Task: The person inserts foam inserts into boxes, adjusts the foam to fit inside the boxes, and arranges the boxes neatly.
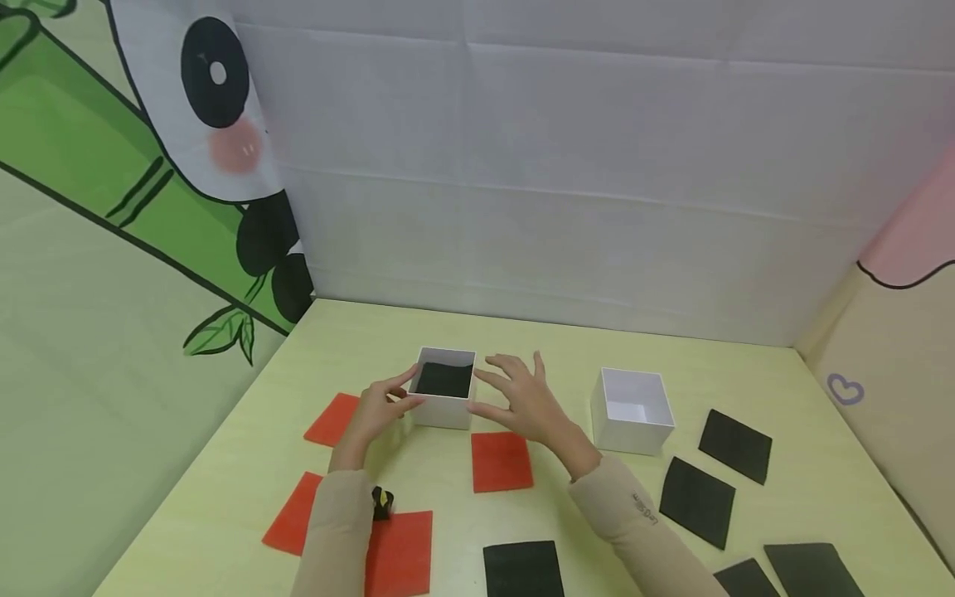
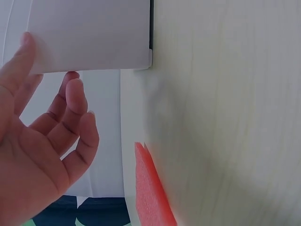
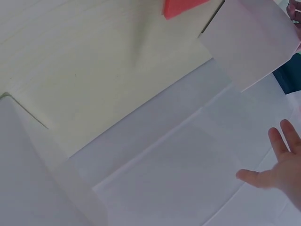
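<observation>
A white open-topped box (image 1: 441, 412) stands left of centre on the table, with a black square (image 1: 444, 380) inside it. My left hand (image 1: 379, 408) grips the box at its left side, thumb at the front wall and a finger at the rim. The left wrist view shows that thumb against the white wall (image 2: 94, 35), other fingers curled by the edge. My right hand (image 1: 522, 398) is at the box's right side, fingers spread; in the right wrist view its straight fingers (image 3: 278, 141) appear apart from the box (image 3: 254, 42).
A second white box (image 1: 634, 427) stands to the right, its inside bare. Several red squares (image 1: 501, 463) lie at the left and middle. Several black squares (image 1: 697, 502) lie at the right and front. A small black-and-yellow object (image 1: 383, 502) shows beside the left sleeve. Wall sheets (image 1: 567, 191) border the table.
</observation>
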`<state>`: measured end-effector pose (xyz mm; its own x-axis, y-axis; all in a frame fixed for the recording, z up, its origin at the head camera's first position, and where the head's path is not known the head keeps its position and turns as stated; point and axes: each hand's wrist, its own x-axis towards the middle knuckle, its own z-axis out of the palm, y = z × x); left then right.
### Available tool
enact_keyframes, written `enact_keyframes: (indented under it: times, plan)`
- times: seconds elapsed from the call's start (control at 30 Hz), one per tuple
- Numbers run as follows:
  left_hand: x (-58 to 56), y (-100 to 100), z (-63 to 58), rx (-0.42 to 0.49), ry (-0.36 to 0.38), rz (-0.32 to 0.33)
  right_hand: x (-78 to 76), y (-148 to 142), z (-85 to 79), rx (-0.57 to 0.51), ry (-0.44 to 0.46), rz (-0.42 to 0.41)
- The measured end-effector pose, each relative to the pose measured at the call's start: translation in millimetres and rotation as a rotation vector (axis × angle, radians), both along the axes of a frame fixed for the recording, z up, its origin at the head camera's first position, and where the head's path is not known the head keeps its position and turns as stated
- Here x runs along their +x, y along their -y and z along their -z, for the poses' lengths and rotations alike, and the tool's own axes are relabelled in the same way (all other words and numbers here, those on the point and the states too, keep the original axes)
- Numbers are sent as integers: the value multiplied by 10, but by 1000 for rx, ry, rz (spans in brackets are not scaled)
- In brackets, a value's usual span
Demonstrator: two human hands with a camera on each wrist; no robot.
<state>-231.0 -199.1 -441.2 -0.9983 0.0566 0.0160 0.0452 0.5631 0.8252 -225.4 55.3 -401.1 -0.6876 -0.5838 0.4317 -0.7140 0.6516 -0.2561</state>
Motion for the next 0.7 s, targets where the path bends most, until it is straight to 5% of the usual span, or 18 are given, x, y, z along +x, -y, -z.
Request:
enact_keyframes:
  times: [0.7]
  plan:
    - [-12, -3, -2, 33, 57, -27, 411, -281, -51, -72, -2, -82]
